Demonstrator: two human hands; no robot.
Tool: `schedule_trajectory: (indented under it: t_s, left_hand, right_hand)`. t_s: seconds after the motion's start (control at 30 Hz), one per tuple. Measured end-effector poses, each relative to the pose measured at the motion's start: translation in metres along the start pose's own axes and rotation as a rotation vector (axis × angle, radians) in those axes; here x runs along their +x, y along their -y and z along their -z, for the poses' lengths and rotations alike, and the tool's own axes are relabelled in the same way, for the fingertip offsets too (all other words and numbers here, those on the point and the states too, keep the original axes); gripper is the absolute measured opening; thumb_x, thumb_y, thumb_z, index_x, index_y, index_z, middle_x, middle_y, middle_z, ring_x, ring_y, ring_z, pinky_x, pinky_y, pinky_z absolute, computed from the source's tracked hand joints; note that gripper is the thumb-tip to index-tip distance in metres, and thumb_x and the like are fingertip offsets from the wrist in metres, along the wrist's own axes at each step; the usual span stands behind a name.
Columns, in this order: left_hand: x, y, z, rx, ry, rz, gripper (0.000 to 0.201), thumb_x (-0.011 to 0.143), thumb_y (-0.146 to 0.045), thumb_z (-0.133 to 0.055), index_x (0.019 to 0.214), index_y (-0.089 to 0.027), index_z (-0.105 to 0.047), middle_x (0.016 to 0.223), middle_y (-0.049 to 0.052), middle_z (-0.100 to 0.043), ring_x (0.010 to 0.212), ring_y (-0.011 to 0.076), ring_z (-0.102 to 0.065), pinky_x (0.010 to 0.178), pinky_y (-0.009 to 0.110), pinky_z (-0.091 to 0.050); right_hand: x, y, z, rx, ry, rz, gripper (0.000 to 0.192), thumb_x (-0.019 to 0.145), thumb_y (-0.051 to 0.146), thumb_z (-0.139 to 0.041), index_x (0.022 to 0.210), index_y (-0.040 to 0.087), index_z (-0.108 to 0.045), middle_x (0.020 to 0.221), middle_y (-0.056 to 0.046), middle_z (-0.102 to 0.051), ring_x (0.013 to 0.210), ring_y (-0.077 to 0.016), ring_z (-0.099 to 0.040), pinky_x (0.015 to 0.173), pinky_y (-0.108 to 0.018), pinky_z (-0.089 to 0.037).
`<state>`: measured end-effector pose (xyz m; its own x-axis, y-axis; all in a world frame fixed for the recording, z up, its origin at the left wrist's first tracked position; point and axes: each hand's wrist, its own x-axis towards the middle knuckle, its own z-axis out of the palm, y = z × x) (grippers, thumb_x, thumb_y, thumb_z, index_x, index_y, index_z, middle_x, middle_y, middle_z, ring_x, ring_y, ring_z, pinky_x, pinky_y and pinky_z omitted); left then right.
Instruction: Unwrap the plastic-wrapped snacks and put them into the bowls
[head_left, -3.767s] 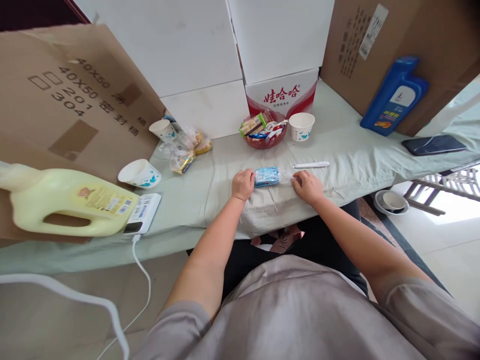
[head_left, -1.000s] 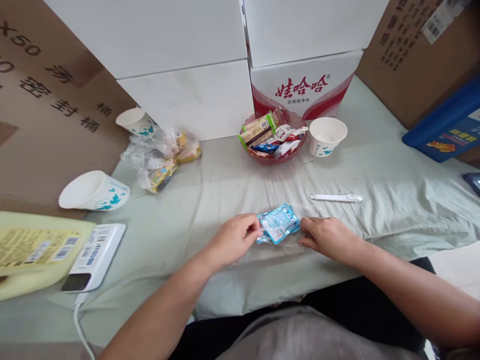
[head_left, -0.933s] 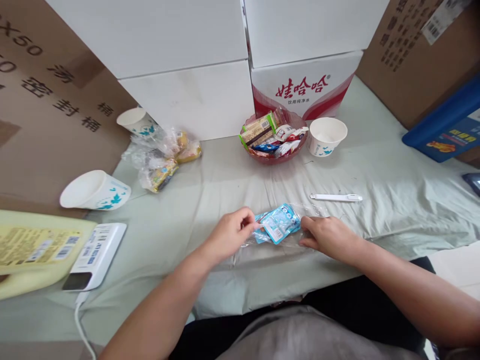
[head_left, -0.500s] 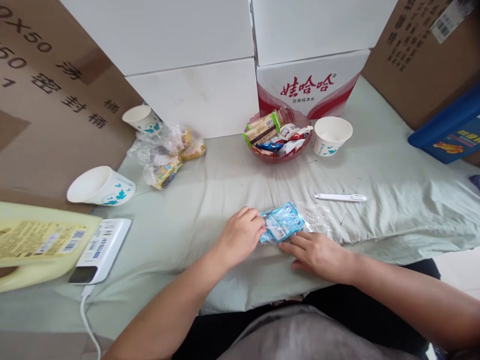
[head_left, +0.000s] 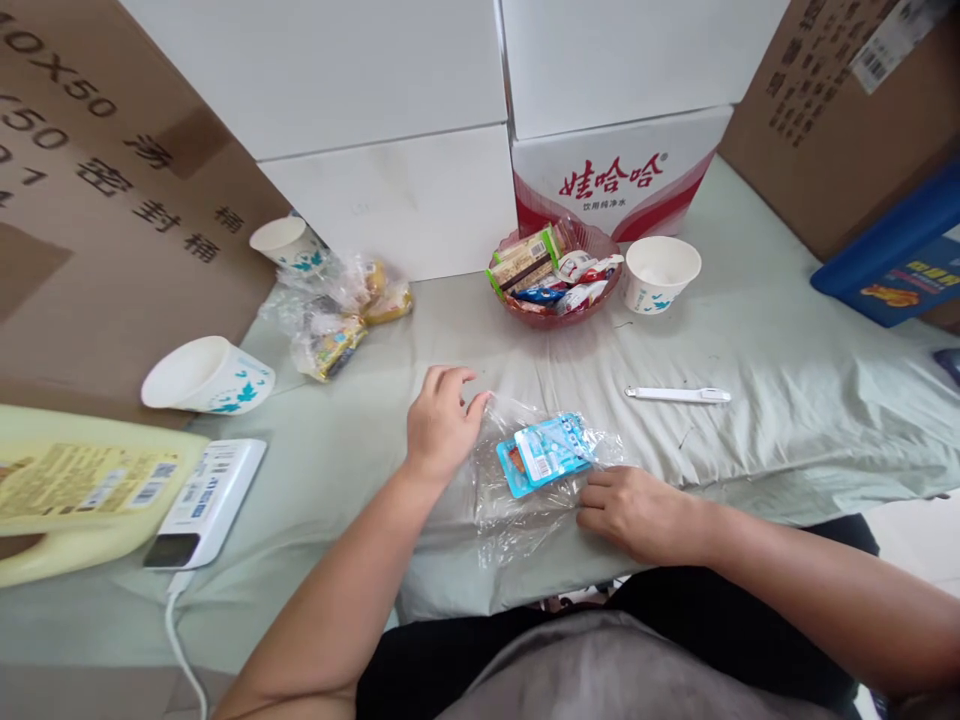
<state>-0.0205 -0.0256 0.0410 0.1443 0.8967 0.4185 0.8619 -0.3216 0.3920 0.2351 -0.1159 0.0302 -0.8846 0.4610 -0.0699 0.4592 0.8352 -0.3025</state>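
Observation:
Two blue snack packets (head_left: 546,452) lie overlapped in a clear plastic bag (head_left: 506,525) on the cloth in front of me. The upper packet has a white label with a barcode; the lower one sticks out to the left. My left hand (head_left: 444,425) pinches the bag's upper left edge between thumb and fingers, a little above the cloth. At the bag's right side, my right hand (head_left: 637,515) has its fingers curled onto the plastic, close to the packets. Its fingertips are partly hidden.
Behind are a bowl of snacks (head_left: 559,312), a paper cup (head_left: 660,275) and a white utility knife (head_left: 679,395). On the left stand bagged snacks (head_left: 330,335), two more paper cups (head_left: 247,385), a white power bank (head_left: 214,500) and a yellow jug (head_left: 90,490). Boxes (head_left: 390,210) wall the back.
My left hand has moved left and up from the packets, drawing the bag's edge out. The bag is now spread around the packets, which have shifted slightly left. My right hand's fingers have curled in.

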Motion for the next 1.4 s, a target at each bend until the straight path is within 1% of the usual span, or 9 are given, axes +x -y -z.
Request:
schedule_trajectory:
  t_s: [0.1, 0.17, 0.27, 0.53, 0.67, 0.8, 1.07, 1.23, 1.4]
  left_hand:
    - [-0.025, -0.025, 0.006, -0.043, -0.099, -0.372, 0.010, 0.089, -0.016, -0.053, 0.094, -0.021, -0.060, 0.088, 0.005, -0.064, 0.079, 0.0186, -0.060, 0.075, 0.033, -0.047]
    - [-0.044, -0.042, -0.001, -0.134, 0.086, -0.632, 0.013, 0.090, -0.015, -0.051, 0.094, -0.022, -0.061, 0.086, 0.005, -0.065, 0.081, 0.0191, -0.060, 0.076, 0.033, -0.048]
    - [-0.062, -0.053, -0.022, -0.040, 0.245, -0.605, 0.014, 0.093, -0.023, -0.050, 0.099, -0.019, -0.063, 0.097, 0.010, -0.066, 0.095, 0.0253, -0.060, 0.083, 0.040, -0.049]
    - [-0.060, -0.042, -0.041, -0.032, 0.253, -0.460, 0.025, 0.086, -0.030, -0.063, 0.109, -0.020, -0.060, 0.113, 0.012, -0.061, 0.111, 0.0302, -0.057, 0.096, 0.049, -0.047]
    - [-0.052, -0.043, -0.033, -0.054, 0.292, -0.397, 0.045, 0.077, -0.032, -0.072, 0.117, -0.021, -0.055, 0.126, 0.013, -0.055, 0.118, 0.0324, -0.054, 0.100, 0.052, -0.047]
    - [-0.046, -0.040, -0.028, -0.027, 0.298, -0.472, 0.050, 0.077, -0.018, -0.063, 0.125, -0.018, -0.049, 0.124, 0.015, -0.060, 0.113, 0.0302, -0.060, 0.094, 0.046, -0.053]
    - [-0.028, -0.025, -0.014, -0.220, 0.352, -0.268, 0.050, 0.075, -0.008, -0.052, 0.123, -0.021, -0.056, 0.121, 0.010, -0.065, 0.109, 0.0234, -0.064, 0.094, 0.041, -0.054]
    - [0.018, 0.002, 0.018, -0.782, 0.580, 0.188, 0.044, 0.077, -0.037, -0.065, 0.116, -0.016, -0.061, 0.103, 0.011, -0.073, 0.089, 0.0238, -0.070, 0.078, 0.038, -0.058]
    - [0.107, 0.004, 0.024, -0.884, 0.248, 0.283, 0.058, 0.067, -0.047, -0.074, 0.112, -0.013, -0.061, 0.099, 0.011, -0.072, 0.082, 0.0239, -0.069, 0.070, 0.034, -0.057]
  right_hand:
    - [0.001, 0.003, -0.001, -0.022, -0.022, -0.019, 0.016, 0.093, 0.016, -0.047, 0.082, 0.017, -0.059, 0.083, -0.005, -0.062, 0.077, -0.0169, -0.052, 0.065, -0.029, -0.040]
    - [0.002, 0.006, -0.002, -0.045, -0.048, -0.061, 0.018, 0.095, 0.021, -0.045, 0.085, 0.016, -0.059, 0.084, -0.005, -0.062, 0.074, -0.0162, -0.054, 0.060, -0.028, -0.039]
    - [0.002, 0.008, -0.003, -0.089, -0.106, -0.242, 0.023, 0.098, 0.022, -0.040, 0.091, 0.016, -0.061, 0.088, -0.006, -0.062, 0.067, -0.0142, -0.055, 0.054, -0.027, -0.039]
    - [-0.017, -0.020, 0.016, -0.252, -0.076, -1.043, 0.062, 0.096, 0.049, -0.042, 0.144, 0.010, -0.040, 0.145, -0.028, -0.041, 0.071, -0.0245, -0.068, 0.055, -0.036, -0.050]
    - [-0.021, -0.027, 0.019, -0.224, -0.381, -0.788, 0.041, 0.099, 0.034, -0.038, 0.130, 0.013, -0.056, 0.122, -0.019, -0.061, 0.095, -0.0265, -0.064, 0.078, -0.038, -0.053]
    - [-0.008, -0.028, 0.003, -0.152, -0.357, -0.419, 0.034, 0.095, 0.015, -0.042, 0.124, 0.014, -0.060, 0.113, -0.014, -0.064, 0.099, -0.0234, -0.059, 0.087, -0.038, -0.052]
    - [-0.001, -0.038, -0.009, -0.267, -0.304, -0.574, 0.046, 0.091, 0.030, -0.056, 0.132, 0.009, -0.055, 0.134, -0.019, -0.055, 0.108, -0.0301, -0.057, 0.091, -0.044, -0.050]
    - [0.000, -0.037, -0.010, -0.302, -0.338, -0.556, 0.043, 0.091, 0.030, -0.056, 0.129, 0.009, -0.058, 0.131, -0.020, -0.058, 0.106, -0.0291, -0.058, 0.090, -0.043, -0.049]
    - [0.003, -0.036, -0.010, -0.333, -0.361, -0.534, 0.042, 0.091, 0.029, -0.057, 0.126, 0.006, -0.061, 0.128, -0.020, -0.061, 0.109, -0.0290, -0.058, 0.090, -0.041, -0.049]
